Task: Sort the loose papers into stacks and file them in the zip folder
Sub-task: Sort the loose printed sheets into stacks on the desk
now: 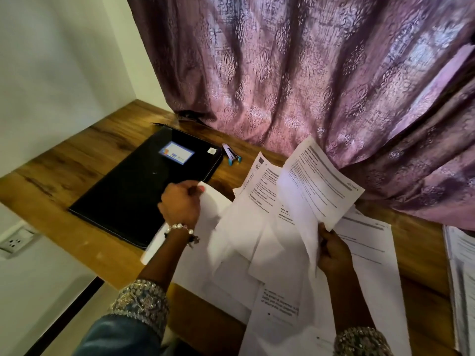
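Loose printed papers (272, 255) lie spread and overlapping across the middle of the wooden desk (77, 160). My right hand (334, 255) grips the lower edge of one printed sheet (318, 181) and holds it raised and tilted above the pile. My left hand (181, 201) pinches the edge of a blank white sheet (216, 201) at the left side of the pile. The black zip folder (144, 186) lies flat and closed to the left, with a small card label on its cover.
A small stapler (231, 155) sits beside the folder's far corner. A separate stack of papers (462, 273) lies at the desk's right edge. A purple patterned curtain (308, 73) hangs behind the desk. A wall socket (15, 240) is below the desk's left edge.
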